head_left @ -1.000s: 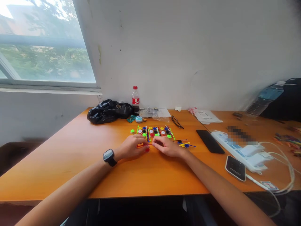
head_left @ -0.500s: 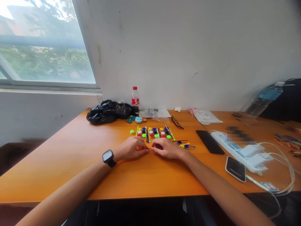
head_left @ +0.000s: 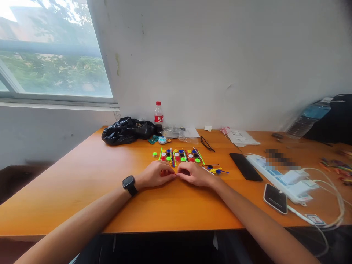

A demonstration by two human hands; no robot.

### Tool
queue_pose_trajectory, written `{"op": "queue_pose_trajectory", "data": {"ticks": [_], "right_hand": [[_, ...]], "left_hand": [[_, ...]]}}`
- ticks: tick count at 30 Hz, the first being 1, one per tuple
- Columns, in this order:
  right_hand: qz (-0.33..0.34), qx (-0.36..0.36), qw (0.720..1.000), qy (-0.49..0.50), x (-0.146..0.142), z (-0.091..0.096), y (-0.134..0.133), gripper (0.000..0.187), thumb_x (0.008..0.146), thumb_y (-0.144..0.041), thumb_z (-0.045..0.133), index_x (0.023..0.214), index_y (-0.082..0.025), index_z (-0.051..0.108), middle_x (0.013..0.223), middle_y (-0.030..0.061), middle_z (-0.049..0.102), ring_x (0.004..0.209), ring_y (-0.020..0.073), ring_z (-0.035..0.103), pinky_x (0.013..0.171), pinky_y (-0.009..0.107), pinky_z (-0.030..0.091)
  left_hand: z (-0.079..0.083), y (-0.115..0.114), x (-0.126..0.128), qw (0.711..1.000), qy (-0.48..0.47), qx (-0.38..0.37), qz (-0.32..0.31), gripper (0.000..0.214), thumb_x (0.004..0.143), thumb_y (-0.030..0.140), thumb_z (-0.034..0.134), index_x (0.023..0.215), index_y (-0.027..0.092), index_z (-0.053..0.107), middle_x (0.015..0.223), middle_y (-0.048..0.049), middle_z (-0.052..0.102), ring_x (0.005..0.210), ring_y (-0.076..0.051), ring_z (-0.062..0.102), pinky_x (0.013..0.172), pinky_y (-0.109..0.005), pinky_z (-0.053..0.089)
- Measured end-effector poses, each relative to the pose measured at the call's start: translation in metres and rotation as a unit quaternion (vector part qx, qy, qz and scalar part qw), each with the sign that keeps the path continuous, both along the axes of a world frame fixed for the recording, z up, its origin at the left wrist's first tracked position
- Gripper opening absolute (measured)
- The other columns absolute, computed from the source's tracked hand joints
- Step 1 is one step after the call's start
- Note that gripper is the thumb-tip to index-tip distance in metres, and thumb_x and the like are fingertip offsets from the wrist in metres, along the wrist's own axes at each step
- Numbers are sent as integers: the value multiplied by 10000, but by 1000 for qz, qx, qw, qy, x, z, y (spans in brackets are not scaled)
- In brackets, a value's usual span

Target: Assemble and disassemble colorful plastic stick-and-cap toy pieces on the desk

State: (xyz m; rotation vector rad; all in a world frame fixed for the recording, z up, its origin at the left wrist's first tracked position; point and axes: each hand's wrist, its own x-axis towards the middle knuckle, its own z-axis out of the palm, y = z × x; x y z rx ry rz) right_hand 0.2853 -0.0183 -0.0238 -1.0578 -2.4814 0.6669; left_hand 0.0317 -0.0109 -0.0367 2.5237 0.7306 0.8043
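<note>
My left hand (head_left: 158,173), with a black watch on its wrist, is closed in a pinch low over the table. Its fingertips almost touch those of my right hand (head_left: 194,173), which pinches in the same way. Between them is a thin red plastic piece, mostly hidden by the fingers. Just beyond my hands lie rows of coloured round discs (head_left: 183,159) with thin plastic arrows (head_left: 160,154) between them. A green disc (head_left: 154,154) sits apart at the left end. More loose arrows (head_left: 216,171), yellow, blue and black, lie beside my right hand.
Behind the discs are a black plastic bag (head_left: 126,131), a red-capped bottle (head_left: 158,117), clear packaging (head_left: 176,132) and dark-framed glasses (head_left: 207,144). To the right lie a black phone (head_left: 245,167), a white power strip (head_left: 277,178) and a white-edged device (head_left: 275,198) on a cable.
My hands stay together at the same place, with only small finger shifts. The red piece, visible between the fingers before, is now nearly covered. My left wrist has turned slightly.
</note>
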Motion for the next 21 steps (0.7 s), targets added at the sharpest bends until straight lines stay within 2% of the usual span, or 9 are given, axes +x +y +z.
{"op": "queue_pose_trajectory", "data": {"ticks": [9,21], "right_hand": [[-6,-5,1000,-5,2,1,2,219,1008,-385,625,888,-202,636,797,8,661,697,156,557,627,272,360],[-6,0,1000,-3,3,-3,4,216,990,-370,641,863,-196,628,776,0,659,686,145,545,618,263,350]], "left_hand": [[-4,3,0,1000,-15,-12,-3,271,1002,371,663,828,189,762,795,-32,657,708,-128,557,671,-249,425],[0,6,3,999,7,-31,-3,334,984,387,671,736,172,730,727,-15,592,643,-109,482,604,-243,368]]}}
